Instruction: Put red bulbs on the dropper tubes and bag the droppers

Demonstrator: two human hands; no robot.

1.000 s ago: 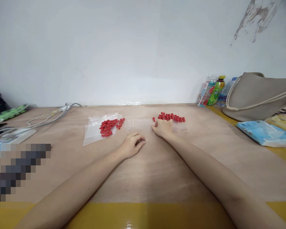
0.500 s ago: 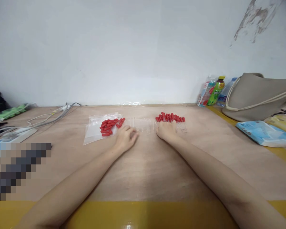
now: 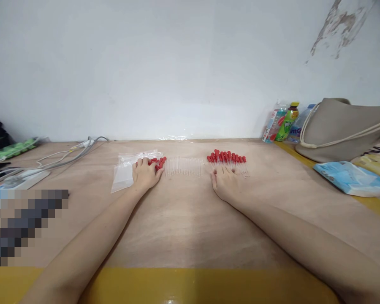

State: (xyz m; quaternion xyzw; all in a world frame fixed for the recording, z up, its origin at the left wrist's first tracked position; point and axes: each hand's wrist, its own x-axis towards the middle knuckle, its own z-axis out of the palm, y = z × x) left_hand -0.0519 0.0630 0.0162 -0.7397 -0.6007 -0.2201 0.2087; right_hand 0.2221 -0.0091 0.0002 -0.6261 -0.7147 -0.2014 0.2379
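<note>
My left hand [image 3: 145,174] lies palm down on a pile of loose red rubber caps [image 3: 157,162] that rests on a clear plastic bag [image 3: 124,173]; its fingers cover most of the caps and curl slightly, and a grip cannot be made out. My right hand [image 3: 224,182] rests flat with fingers spread, just in front of a row of clear droppers fitted with red caps [image 3: 228,158], its fingertips on their glass ends. Between the hands lies a row of bare clear glass tubes [image 3: 183,166].
The wooden table [image 3: 190,228] has a yellow front edge. Cables and a power strip [image 3: 34,169] lie at the left. Drink bottles [image 3: 285,121], a beige bag [image 3: 345,126] and a blue tissue pack [image 3: 351,177] stand at the right, against the white wall.
My left hand has slid left from the table in front of the glass tubes onto the red caps. My right hand has drawn back slightly from the capped droppers and flattened.
</note>
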